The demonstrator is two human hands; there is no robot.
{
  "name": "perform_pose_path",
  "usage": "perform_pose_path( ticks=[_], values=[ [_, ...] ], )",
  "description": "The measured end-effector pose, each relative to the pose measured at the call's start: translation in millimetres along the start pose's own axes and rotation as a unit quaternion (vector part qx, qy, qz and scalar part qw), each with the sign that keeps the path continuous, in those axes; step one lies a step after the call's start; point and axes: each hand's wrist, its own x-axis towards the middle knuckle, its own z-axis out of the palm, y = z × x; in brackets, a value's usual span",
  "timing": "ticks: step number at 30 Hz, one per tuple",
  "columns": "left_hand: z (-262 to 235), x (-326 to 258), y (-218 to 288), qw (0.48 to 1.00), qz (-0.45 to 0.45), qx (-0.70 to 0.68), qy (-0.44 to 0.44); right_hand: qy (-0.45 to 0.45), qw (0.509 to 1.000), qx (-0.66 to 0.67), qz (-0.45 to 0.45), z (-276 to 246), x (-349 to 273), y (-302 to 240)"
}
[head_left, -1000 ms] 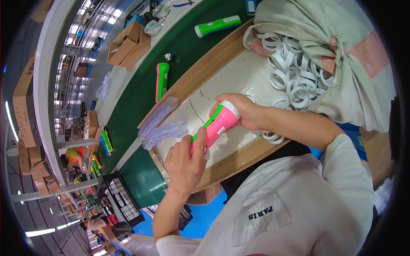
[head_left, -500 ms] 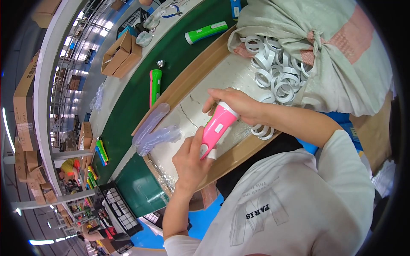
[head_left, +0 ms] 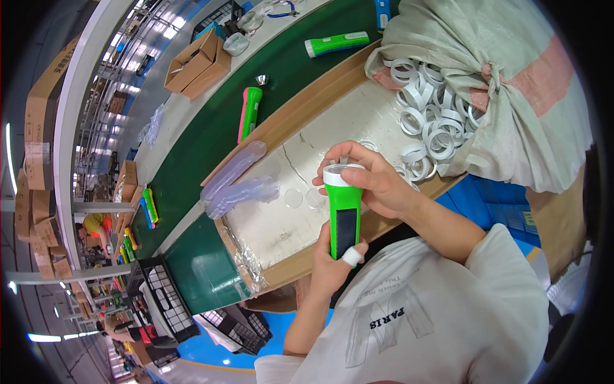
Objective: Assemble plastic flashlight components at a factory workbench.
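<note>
A flashlight with a green body and a dark rectangular panel stands nearly upright over the cardboard tray, its wide end up. My left hand is wrapped round its lower part, and white tape covers one fingertip. Around the wide end runs a white ring with a clear front. My right hand grips this ring from the right, fingers behind and thumb at the near rim. Loose clear discs lie in the tray just left of the flashlight.
The cardboard tray holds two long stacks of clear discs and many white rings spilling from a woven sack. On the green conveyor lie a green-pink flashlight, a green-blue one and a small reflector cup.
Both hands have turned the flashlight from its pink side to its green side and stood it more upright. My left hand has moved right and lower. The whole view has shifted slightly.
</note>
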Motion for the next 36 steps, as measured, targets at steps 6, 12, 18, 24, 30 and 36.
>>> perform_pose_path(
  ticks=[6,12,18,24,30,36],
  values=[
    [10.9,-25.7,-2.8,0.901,-0.094,-0.389,-0.165,-0.023,0.993,0.116,0.004,15.7,-8.8,0.1],
    [3.6,-20.3,-7.9,0.993,0.102,-0.029,-0.044,-0.063,0.987,0.138,-0.052,6.5,-16.6,7.7],
    [-4.5,9.6,-22.1,0.911,0.258,0.305,0.099,0.085,0.989,-0.091,-0.083,4.4,-12.1,8.9],
    [4.8,14.3,-16.7,0.943,0.181,0.256,0.110,0.102,0.992,-0.059,-0.035,-8.0,-8.9,2.7],
    [8.0,-1.0,-4.2,0.906,-0.124,-0.341,-0.220,0.008,0.989,0.145,-0.042,-6.7,-9.8,-0.7],
    [16.3,-3.4,-6.7,0.985,0.000,-0.115,-0.128,-0.006,0.992,0.114,-0.059,-15.0,-12.3,-2.1]
  ],
)
